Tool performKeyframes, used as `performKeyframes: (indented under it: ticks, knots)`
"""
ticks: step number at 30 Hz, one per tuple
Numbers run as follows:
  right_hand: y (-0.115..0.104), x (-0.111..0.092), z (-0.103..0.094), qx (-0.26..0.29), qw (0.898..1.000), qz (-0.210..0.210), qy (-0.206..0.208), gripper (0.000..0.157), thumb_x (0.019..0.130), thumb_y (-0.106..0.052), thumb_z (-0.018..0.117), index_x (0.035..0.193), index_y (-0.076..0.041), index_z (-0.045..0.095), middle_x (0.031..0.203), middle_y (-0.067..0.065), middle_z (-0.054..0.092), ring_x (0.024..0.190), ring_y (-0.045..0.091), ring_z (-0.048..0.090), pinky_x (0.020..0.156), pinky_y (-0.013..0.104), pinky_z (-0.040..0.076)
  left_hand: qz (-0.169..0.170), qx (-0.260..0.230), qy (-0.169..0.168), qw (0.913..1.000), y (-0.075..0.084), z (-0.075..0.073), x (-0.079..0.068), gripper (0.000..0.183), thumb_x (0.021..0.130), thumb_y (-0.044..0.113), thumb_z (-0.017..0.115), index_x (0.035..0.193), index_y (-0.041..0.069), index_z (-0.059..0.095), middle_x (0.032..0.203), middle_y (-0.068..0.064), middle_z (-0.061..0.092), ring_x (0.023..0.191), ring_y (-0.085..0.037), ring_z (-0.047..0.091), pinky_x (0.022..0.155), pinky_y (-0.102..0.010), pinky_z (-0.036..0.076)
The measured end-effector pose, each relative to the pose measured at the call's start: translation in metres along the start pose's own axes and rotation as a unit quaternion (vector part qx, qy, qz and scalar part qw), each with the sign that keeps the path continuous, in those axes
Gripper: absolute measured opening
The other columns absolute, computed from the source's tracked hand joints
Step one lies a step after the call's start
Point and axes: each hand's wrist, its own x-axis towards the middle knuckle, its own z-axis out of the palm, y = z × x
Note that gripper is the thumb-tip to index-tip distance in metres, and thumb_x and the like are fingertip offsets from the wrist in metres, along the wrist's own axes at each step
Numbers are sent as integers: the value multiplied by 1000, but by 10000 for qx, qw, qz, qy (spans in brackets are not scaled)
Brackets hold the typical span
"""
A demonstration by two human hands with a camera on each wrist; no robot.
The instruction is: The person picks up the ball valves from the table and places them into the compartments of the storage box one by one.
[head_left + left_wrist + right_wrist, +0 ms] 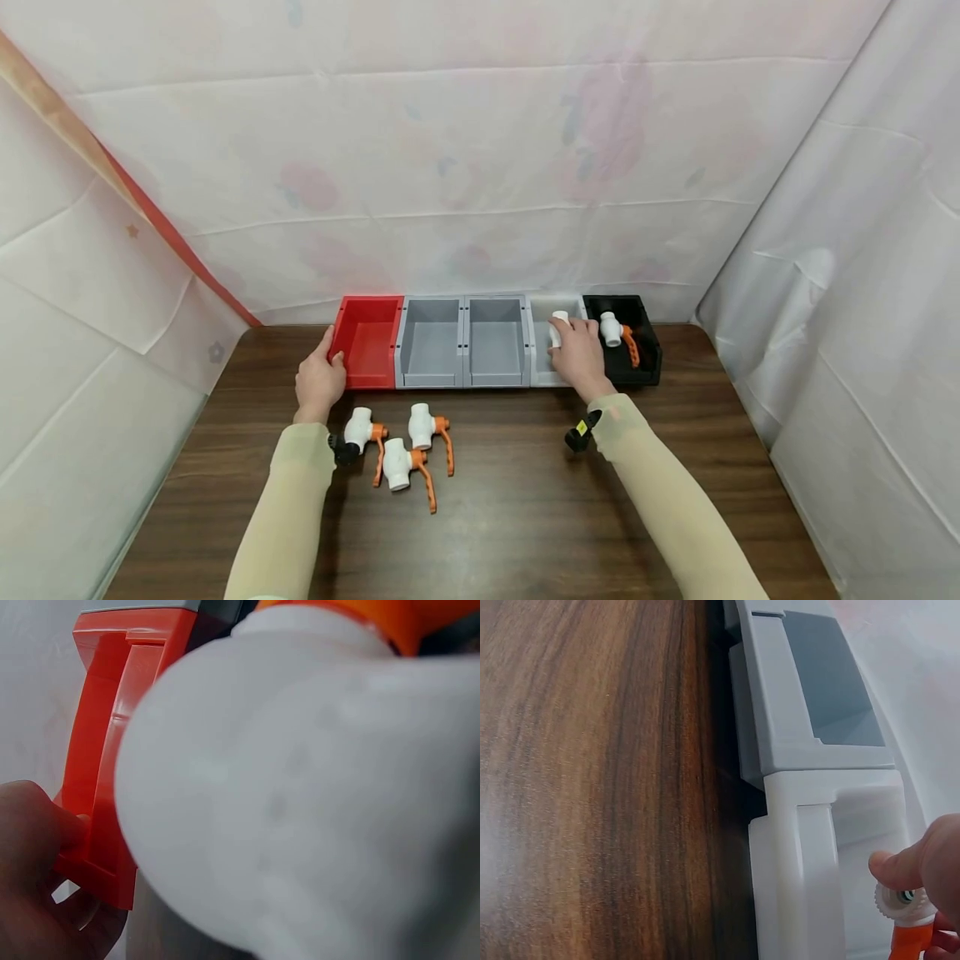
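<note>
My right hand is over the white bin, holding a white ball valve between thumb and fingers. In the right wrist view, the thumb presses by the valve's ribbed white end, above an orange part. At the row's left end, my left hand grips the side wall of the red bin, thumb inside and fingers outside. Beside the left wrist lie three white valves with orange handles: one nearest the wrist, one further right, one in front.
Two grey bins stand between the red and white ones. The black bin at the right end holds another valve. Behind the row hangs a pale patterned cloth. Everything stands on a dark wooden table.
</note>
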Motion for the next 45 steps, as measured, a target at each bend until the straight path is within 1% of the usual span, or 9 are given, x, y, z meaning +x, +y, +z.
performKeyframes:
  ticks: [7,13,17,25,31,33,36,38,45]
  knots:
    - [-2,5,-2,93,9999,95,-16,57,88,-19,77,141,-15,56,138,22,51,126,42,38,99,51,41,-16,-10,-2,10000,1,0,-2,59,105,24,44,159,30,22,146,-27,45,113,-52,53,88,-64,44]
    - [1,10,3,55,9998,158,-143,58,90,-20,75,144,-16,54,141,21,49,127,42,37,100,51,41,-45,-78,4,10000,1,4,-4,59,105,25,45,159,31,23,146,-26,45,111,-51,54,87,-63,45]
    - [3,13,7,27,9997,171,-189,58,90,-19,75,143,-16,55,139,21,50,127,42,37,100,51,41,-48,-108,18,9999,0,5,-4,59,104,25,46,159,31,25,146,-26,45,111,-50,54,88,-63,45]
    - [6,20,14,-147,9998,142,-85,54,87,-14,76,138,-14,58,133,22,54,124,43,39,91,53,47,-50,-170,4,9998,0,3,-4,60,105,25,45,159,32,22,147,-27,44,110,-50,54,86,-62,45]
    - [8,24,19,-431,9986,69,-291,53,88,-13,74,139,-12,57,129,24,56,124,46,42,99,53,43,-37,-185,-41,9998,4,2,-5,61,105,25,46,159,33,20,147,-27,44,112,-50,53,88,-63,44]
    - [8,25,19,-450,9983,90,-359,53,89,-12,73,139,-11,57,129,26,55,124,47,42,97,53,45,-49,-158,-52,9998,5,3,-6,61,105,25,45,159,34,20,147,-27,44,113,-51,53,89,-64,43]
    - [8,25,20,-480,9978,160,-428,52,90,-12,72,140,-11,55,130,27,53,126,48,41,90,54,49,-69,-131,-49,9999,6,4,-7,60,105,25,45,159,34,20,147,-27,44,113,-51,53,90,-64,43]
    - [7,26,21,-495,9976,188,-436,52,90,-12,71,140,-10,54,131,28,52,126,49,40,88,54,50,-69,-131,-23,9999,6,5,-7,60,105,25,45,159,34,22,146,-27,45,113,-51,53,90,-64,43]
    - [7,27,27,-434,9979,235,-426,53,91,-11,69,141,-10,52,132,28,50,128,49,38,96,55,45,-44,-69,4,10000,4,5,-6,60,104,26,46,159,33,23,145,-27,46,110,-50,54,88,-63,44]
